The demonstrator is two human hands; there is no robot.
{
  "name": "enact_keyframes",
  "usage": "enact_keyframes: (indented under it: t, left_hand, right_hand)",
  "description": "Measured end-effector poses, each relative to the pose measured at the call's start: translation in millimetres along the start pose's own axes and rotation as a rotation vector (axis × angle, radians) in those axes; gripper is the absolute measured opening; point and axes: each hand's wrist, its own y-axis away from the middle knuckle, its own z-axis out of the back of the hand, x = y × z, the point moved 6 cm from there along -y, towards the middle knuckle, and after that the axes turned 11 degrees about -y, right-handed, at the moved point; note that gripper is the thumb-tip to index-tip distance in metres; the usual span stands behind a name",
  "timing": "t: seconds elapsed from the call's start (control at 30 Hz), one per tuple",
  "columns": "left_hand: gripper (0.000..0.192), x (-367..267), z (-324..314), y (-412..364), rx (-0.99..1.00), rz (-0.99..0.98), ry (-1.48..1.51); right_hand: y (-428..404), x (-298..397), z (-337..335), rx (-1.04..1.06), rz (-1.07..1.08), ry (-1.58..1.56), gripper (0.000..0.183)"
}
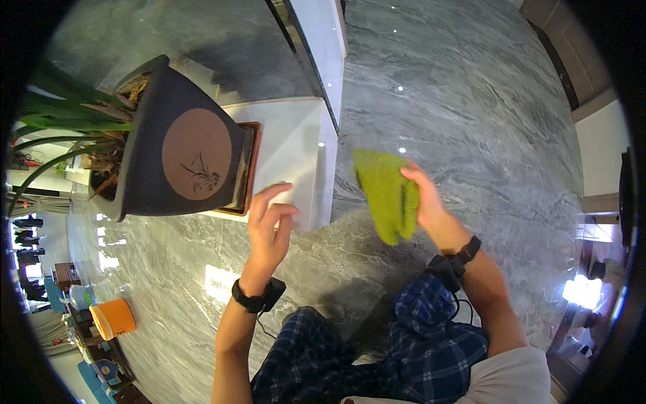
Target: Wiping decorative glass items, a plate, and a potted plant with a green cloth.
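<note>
My right hand (430,199) grips a folded green cloth (384,194) above the grey marbled floor, to the right of a white ledge (287,151). The cloth hangs a little blurred from my fingers. My left hand (270,227) holds nothing; its fingers are apart and partly curled over the near end of the ledge. Close to it is the brown-rimmed saucer (251,171) under a dark plant pot (202,106). A round brown panel with a painted plant (197,154) decorates the pot's side.
Long green leaves (75,121) spread from the pot at the left. A glossy dark panel (242,45) rises behind the ledge. An orange bucket (115,319) stands on the marbled floor (454,101) at lower left. My knees in plaid trousers (424,308) are just below my hands.
</note>
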Motion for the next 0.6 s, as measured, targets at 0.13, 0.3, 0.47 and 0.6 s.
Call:
enact_keyframes:
  t: [0.13,0.3,0.47,0.6]
  left_hand:
    - [0.018,24.1,-25.1,4.0,-0.161,0.045,-0.062]
    - [0.022,35.6,-42.6,6.7,-0.193,0.089,0.059]
    - [0.023,39.5,-40.5,14.9,-0.210,0.149,0.073]
    - [0.021,36.2,-43.1,9.9,-0.195,0.098,0.098]
  right_hand:
    - [-38.6,-45.2,-8.1,-0.016,0.343,-0.025,0.053]
    - [-88.4,-59.3,-85.3,0.139,0.784,0.738,0.054]
    - [-90.9,-55.9,-88.8,0.106,0.812,0.853,0.046]
    - [-30.6,-84.5,-67.3,0.211,0.772,1.027,0.046]
